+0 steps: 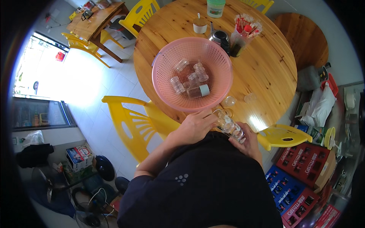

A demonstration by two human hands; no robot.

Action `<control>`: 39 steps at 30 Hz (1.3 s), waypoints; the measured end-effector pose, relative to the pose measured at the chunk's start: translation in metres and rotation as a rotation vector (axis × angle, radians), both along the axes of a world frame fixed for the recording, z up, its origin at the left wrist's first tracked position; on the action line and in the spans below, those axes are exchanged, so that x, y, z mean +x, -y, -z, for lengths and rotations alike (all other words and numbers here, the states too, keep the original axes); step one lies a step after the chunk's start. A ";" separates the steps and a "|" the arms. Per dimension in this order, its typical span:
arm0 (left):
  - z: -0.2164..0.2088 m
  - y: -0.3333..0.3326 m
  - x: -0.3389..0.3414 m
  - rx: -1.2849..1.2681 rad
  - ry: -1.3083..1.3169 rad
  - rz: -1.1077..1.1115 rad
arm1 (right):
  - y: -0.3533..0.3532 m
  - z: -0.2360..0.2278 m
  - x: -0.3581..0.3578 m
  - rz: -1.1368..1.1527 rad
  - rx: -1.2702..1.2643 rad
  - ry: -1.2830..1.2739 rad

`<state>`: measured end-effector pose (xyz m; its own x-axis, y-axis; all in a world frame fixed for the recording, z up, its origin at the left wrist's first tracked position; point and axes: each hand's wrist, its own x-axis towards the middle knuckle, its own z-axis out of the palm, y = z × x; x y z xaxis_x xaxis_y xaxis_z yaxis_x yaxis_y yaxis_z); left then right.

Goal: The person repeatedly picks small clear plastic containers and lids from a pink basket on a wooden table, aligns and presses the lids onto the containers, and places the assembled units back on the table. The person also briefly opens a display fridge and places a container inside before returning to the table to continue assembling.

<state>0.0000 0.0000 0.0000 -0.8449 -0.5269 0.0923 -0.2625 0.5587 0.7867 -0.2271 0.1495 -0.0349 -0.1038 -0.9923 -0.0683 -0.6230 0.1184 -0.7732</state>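
Observation:
A row of small clear glasses (227, 124), seemingly stacked end to end, lies slantwise between my hands at the table's near edge. My right hand (249, 141) curls around its lower right end. At the upper left end, my left hand (197, 125) has its fingers bent and closed against the glass; the fingertips are partly hidden. Just beyond, a pink perforated plastic basket (156, 78) holds several clear glasses (177, 85) lying on their sides and a clear container with a pale lid (204, 90). Two more clear glasses, one a loose glass (229, 101), stand right of the basket.
On the round wooden table (266, 76) stand a metal kettle (219, 37), a dark bottle (236, 49), a holder of red-and-white wrapped sticks (247, 28), a white pot (200, 26) and a green-lidded tub (216, 8). Yellow chairs (127, 121) flank me; bottle crates (304, 163) are stacked at right.

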 end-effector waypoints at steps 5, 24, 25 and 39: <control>0.000 0.000 -0.011 -0.096 -0.334 -0.070 | 0.003 0.014 0.016 0.097 -0.118 0.216; 0.019 -0.004 -0.061 0.305 -0.777 -0.089 | 0.006 -0.003 0.057 0.273 0.107 0.766; 0.022 -0.006 -0.062 0.397 -0.819 -0.102 | 0.009 -0.004 0.056 0.324 0.131 0.867; 0.025 -0.003 -0.038 0.187 -0.839 -0.200 | 0.023 -0.004 0.061 0.271 0.082 0.997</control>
